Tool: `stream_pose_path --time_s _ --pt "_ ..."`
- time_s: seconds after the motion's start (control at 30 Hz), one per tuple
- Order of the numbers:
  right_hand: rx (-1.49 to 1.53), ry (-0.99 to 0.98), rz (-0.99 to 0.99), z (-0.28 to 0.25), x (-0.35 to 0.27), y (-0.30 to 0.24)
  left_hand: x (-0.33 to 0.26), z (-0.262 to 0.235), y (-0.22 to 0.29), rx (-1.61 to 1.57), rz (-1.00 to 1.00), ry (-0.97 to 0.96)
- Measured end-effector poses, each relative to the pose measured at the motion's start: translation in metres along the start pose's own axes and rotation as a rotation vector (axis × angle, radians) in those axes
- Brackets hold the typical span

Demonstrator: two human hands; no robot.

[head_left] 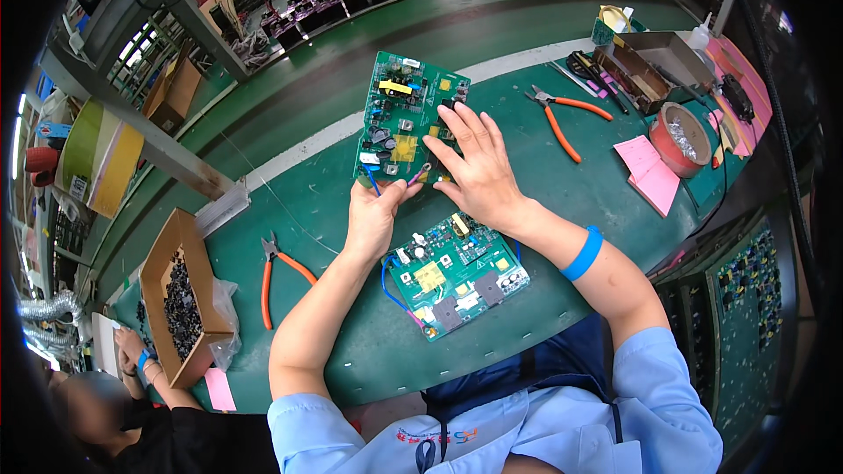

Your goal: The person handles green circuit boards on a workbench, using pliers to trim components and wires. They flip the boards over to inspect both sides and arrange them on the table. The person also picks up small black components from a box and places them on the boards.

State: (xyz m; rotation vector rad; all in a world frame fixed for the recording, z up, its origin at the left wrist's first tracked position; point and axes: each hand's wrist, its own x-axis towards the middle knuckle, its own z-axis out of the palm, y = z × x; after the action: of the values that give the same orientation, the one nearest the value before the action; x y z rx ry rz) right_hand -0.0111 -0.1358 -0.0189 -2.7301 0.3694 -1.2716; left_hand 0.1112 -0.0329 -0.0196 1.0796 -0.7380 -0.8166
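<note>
A green circuit board (pixel 408 114) with many components stands out in front of me, long side pointing away. My left hand (pixel 373 215) is closed at its near left corner, thumb and finger pinched by a blue wire (pixel 372 180) and a purple wire (pixel 419 175). Across the board's right side lies my right hand (pixel 479 167), fingers spread, fingertips touching the components. Its palm hides the near right corner. Nearer to me, a second circuit board (pixel 457 276) rests on the green table, with a blue wire looping off its left side.
Orange-handled cutters (pixel 562 127) lie at right, and another pair of cutters (pixel 268 285) at left. A carton (pixel 207 320) of small black parts stands far left, near a co-worker's hand (pixel 130 347). At right are a tape roll (pixel 680 140), pink paper (pixel 648 177) and a tool tray (pixel 628 79).
</note>
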Motion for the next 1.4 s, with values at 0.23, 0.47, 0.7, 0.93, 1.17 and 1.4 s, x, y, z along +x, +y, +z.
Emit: stream_pose_path --time_s 0.23,0.47,0.7,0.93,1.17,1.4 --pt "0.002 -0.027 -0.039 -0.002 0.001 0.000 0.002 -0.006 -0.004 0.040 -0.007 -0.022" --pt "0.005 -0.002 -0.026 -0.002 0.001 -0.001 0.001 -0.003 -0.001 0.050 -0.007 -0.021" --pt "0.039 -0.013 -0.035 -0.001 0.000 0.002 0.001 -0.005 -0.001 0.035 -0.003 -0.022" --pt "0.011 -0.003 -0.002 0.000 -0.002 0.003 0.000 -0.001 0.000 -0.008 0.016 -0.035" --pt "0.012 -0.027 0.003 0.001 -0.001 0.002 0.000 -0.002 0.002 0.007 -0.011 -0.050" --pt "0.004 -0.075 -0.006 -0.002 -0.001 0.002 0.000 -0.003 0.001 0.034 -0.030 -0.074"
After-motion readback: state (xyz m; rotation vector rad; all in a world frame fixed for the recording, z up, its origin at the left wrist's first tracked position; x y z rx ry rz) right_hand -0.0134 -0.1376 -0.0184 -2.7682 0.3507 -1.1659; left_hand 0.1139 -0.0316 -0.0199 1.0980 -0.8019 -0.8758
